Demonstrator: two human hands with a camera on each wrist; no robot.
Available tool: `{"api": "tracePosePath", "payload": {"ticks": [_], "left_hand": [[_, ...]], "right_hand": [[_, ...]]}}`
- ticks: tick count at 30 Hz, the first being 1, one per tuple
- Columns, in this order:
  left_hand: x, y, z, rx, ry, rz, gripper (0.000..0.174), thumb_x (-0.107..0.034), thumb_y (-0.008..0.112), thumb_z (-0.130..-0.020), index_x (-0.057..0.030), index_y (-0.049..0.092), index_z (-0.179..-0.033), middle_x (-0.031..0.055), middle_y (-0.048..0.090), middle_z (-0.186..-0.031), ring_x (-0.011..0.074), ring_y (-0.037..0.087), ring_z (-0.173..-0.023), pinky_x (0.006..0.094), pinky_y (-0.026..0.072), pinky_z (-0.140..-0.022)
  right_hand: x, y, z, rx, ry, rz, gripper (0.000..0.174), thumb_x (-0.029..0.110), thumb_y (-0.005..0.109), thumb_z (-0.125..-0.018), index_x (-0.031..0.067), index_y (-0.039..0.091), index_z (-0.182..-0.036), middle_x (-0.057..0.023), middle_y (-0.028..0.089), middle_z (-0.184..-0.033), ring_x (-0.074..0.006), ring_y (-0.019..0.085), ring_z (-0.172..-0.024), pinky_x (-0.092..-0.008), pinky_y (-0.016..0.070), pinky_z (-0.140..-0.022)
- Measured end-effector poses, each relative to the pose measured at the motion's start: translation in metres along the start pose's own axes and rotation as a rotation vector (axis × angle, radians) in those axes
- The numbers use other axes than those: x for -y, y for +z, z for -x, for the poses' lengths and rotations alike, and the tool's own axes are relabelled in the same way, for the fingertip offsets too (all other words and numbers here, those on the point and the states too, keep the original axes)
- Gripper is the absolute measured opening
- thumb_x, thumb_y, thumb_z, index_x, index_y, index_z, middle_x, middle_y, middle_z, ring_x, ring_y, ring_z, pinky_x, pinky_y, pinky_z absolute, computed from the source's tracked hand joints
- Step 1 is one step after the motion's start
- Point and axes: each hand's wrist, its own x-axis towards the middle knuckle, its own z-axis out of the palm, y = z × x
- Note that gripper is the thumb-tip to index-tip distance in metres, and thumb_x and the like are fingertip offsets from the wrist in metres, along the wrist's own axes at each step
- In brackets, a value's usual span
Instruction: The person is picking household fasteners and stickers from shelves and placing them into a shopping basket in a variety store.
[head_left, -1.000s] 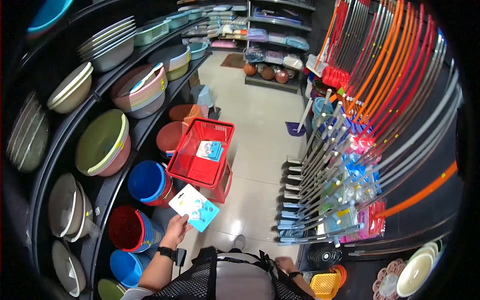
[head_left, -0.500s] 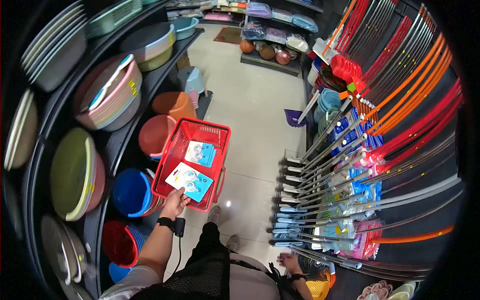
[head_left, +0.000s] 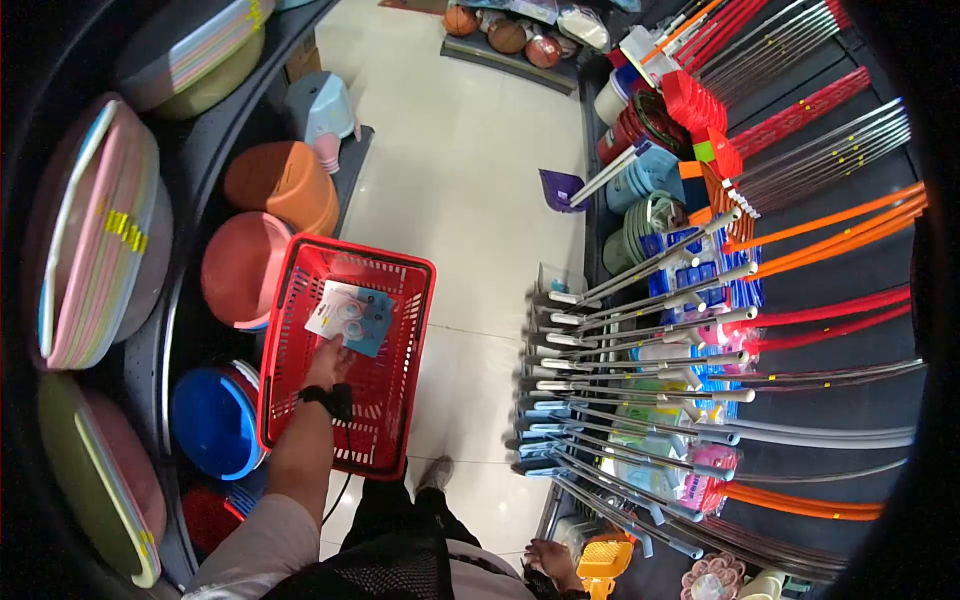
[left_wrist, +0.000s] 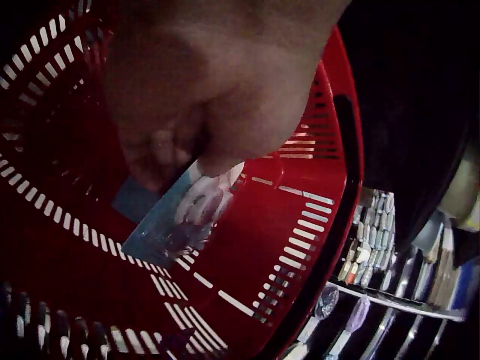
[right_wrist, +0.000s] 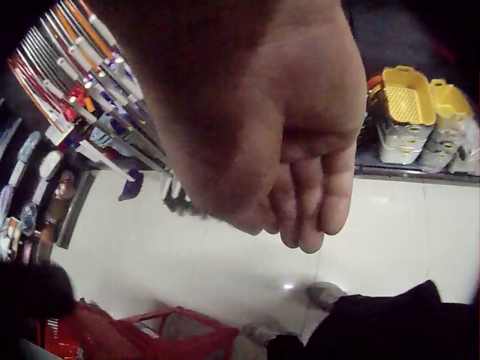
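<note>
In the head view my left hand (head_left: 330,362) reaches down into a red shopping basket (head_left: 285,385). It pinches the near edge of a white-and-blue carded pack (head_left: 352,318) with two clear round pieces on its front. The left wrist view has the thumb and fingers gripping this card (left_wrist: 174,221) low inside the basket; a second blue card (left_wrist: 135,199) shows partly beneath it, mostly hidden by the fingers. My right hand (head_left: 550,562) hangs at my side holding nothing. In the right wrist view its fingers (right_wrist: 304,202) are loosely bent.
Plastic basins (head_left: 110,240) and buckets (head_left: 215,420) line the left shelves. On the right hang rows of mops and poles (head_left: 640,370). A purple dustpan (head_left: 563,190) stands beside the pale floor aisle (head_left: 470,240), and basketballs (head_left: 506,36) sit at its far end.
My left hand has carried the card from in front of the basket down into it, over the cards lying inside. The head view has moved closer to the basket. My right hand stays at my side.
</note>
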Motion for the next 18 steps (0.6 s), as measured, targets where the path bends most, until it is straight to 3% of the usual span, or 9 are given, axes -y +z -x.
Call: {"api": "tracePosePath", "payload": {"ticks": [2,3,7,9,10,12,16,18], "left_hand": [[0.0,-0.009,-0.039,0.012,0.058,0.051,0.014,-0.019,0.055,-0.095,-0.0135,0.054,-0.107,0.0002,0.054,-0.091,0.0146,0.052,-0.082,0.0359,0.0494,-0.072],[-0.003,-0.007,-0.043,-0.003,0.021,0.106,0.022,-0.021,0.054,-0.095,-0.0151,0.053,-0.116,0.0025,0.054,-0.103,0.0187,0.052,-0.093,0.0404,0.0495,-0.078],[-0.002,-0.014,-0.076,-0.012,-0.163,0.02,0.031,-0.025,0.056,-0.094,-0.0178,0.049,-0.124,0.0022,0.054,-0.106,0.0216,0.053,-0.098,0.0438,0.0479,-0.085],[0.004,-0.02,-0.081,0.25,-0.117,-0.025,0.039,-0.027,0.057,-0.093,-0.0197,0.046,-0.129,0.0036,0.053,-0.112,0.0247,0.052,-0.104,0.0428,0.0461,-0.091],[0.004,-0.018,-0.079,0.258,-0.118,-0.037,0.039,-0.027,0.057,-0.093,-0.0197,0.046,-0.129,0.0036,0.053,-0.112,0.0247,0.052,-0.104,0.0428,0.0461,-0.091],[0.004,-0.012,-0.063,0.077,-0.134,-0.135,0.043,-0.026,0.058,-0.091,-0.019,0.045,-0.132,0.0051,0.052,-0.119,0.0256,0.051,-0.109,0.0428,0.0453,-0.093],[0.018,-0.024,-0.042,0.211,-0.12,-0.201,0.047,-0.025,0.057,-0.092,-0.0148,0.042,-0.136,0.0066,0.05,-0.125,0.0268,0.05,-0.112,0.0424,0.045,-0.094],[0.022,-0.01,-0.007,0.099,-0.089,-0.336,0.048,-0.023,0.056,-0.093,-0.0106,0.04,-0.137,0.0067,0.051,-0.124,0.0252,0.052,-0.108,0.0421,0.0457,-0.093]], "right_hand": [[0.08,0.057,0.032,-0.106,-0.11,0.182,0.032,0.021,0.054,-0.097,-0.0043,0.06,-0.116,-0.0115,0.069,-0.104,-0.0187,0.068,-0.092,-0.0279,0.0546,-0.073],[0.093,0.069,0.031,-0.114,-0.101,0.174,0.032,0.021,0.054,-0.097,-0.0043,0.06,-0.116,-0.0115,0.069,-0.104,-0.0187,0.068,-0.092,-0.0279,0.0546,-0.073],[0.108,0.097,0.032,-0.084,-0.131,0.137,0.032,0.022,0.055,-0.097,-0.0014,0.06,-0.118,-0.0111,0.069,-0.103,-0.0186,0.068,-0.091,-0.0281,0.0538,-0.073],[0.1,0.101,0.034,-0.076,-0.11,0.133,0.031,0.023,0.056,-0.097,-0.0005,0.062,-0.116,-0.0112,0.07,-0.102,-0.0188,0.069,-0.091,-0.029,0.0541,-0.072],[0.092,0.1,0.033,-0.078,-0.114,0.119,0.031,0.023,0.056,-0.097,-0.0005,0.062,-0.116,-0.0112,0.07,-0.102,-0.0188,0.069,-0.091,-0.029,0.0541,-0.072],[0.069,0.094,0.029,-0.077,-0.071,0.119,0.031,0.023,0.056,-0.096,-0.0004,0.062,-0.116,-0.0117,0.07,-0.101,-0.0193,0.069,-0.091,-0.0301,0.0548,-0.072],[0.015,0.077,0.026,-0.125,-0.047,0.009,0.033,0.024,0.055,-0.096,-0.0027,0.061,-0.114,-0.0121,0.07,-0.1,-0.0208,0.069,-0.089,-0.0302,0.0558,-0.07],[-0.006,0.074,0.027,-0.15,-0.02,-0.05,0.033,0.025,0.055,-0.096,-0.0033,0.061,-0.113,-0.0122,0.07,-0.099,-0.0204,0.069,-0.088,-0.0304,0.0556,-0.07]]}}
